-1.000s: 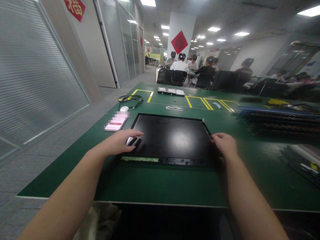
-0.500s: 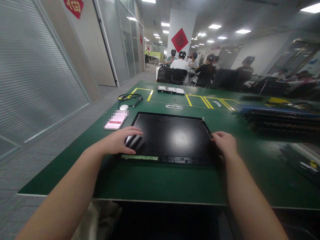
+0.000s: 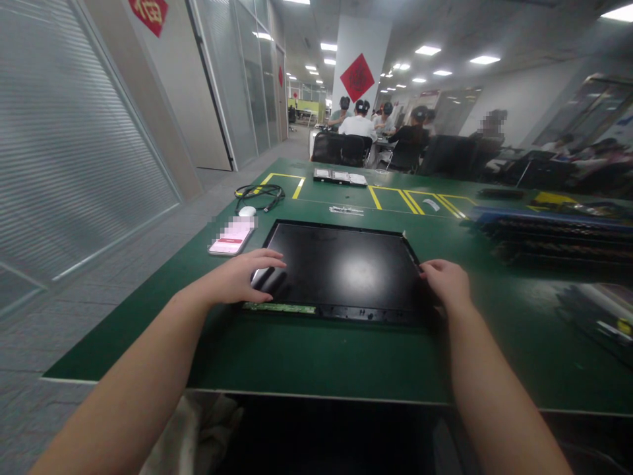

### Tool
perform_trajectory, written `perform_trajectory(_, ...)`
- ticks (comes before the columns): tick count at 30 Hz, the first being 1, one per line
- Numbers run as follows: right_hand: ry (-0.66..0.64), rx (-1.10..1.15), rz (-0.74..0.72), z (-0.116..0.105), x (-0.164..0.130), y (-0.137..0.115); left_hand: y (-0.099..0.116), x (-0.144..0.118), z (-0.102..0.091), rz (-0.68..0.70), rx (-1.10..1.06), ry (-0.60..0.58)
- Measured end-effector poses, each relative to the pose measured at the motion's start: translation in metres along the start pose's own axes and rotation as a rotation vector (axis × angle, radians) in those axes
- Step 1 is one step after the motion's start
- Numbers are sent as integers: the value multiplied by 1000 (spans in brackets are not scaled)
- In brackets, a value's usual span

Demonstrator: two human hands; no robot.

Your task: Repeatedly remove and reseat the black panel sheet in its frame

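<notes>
Green table (image 3: 346, 356), black panel (image 3: 346, 267) flat, glass-walled office corridor (image 3: 237, 86)

Left hand (image 3: 237, 277), right hand (image 3: 448, 284), black panel (image 3: 346, 267) edges

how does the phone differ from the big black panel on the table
The phone is small with a lit pink-and-white screen; the black panel is far larger, dark and glossy. The phone lies untouched, while the left hand and right hand rest on the panel's near corners. Both lie flat on the green table.
</notes>
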State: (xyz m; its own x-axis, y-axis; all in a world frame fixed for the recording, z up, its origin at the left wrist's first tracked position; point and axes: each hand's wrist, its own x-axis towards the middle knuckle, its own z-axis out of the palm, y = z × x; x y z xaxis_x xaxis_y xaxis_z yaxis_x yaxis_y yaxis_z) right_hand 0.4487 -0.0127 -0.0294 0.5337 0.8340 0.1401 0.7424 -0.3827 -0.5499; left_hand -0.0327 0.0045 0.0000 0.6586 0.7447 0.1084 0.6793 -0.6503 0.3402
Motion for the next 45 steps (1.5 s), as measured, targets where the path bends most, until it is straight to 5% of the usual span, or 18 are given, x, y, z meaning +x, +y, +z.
perform_trajectory(10, 7, 5, 21, -1, 0, 0, -3, 1, 2, -14, -31, -2)
perform_trajectory(18, 12, 53, 8, 4, 2, 5, -12, 12, 21, -241, 67, 159)
perform_trajectory(27, 19, 25, -9, 7, 1, 3, -6, 20, 24, -383, 129, 169)
perform_trajectory(45, -4, 48, 5, 7, 2, 2, -10, 20, 18, -394, -46, 203)
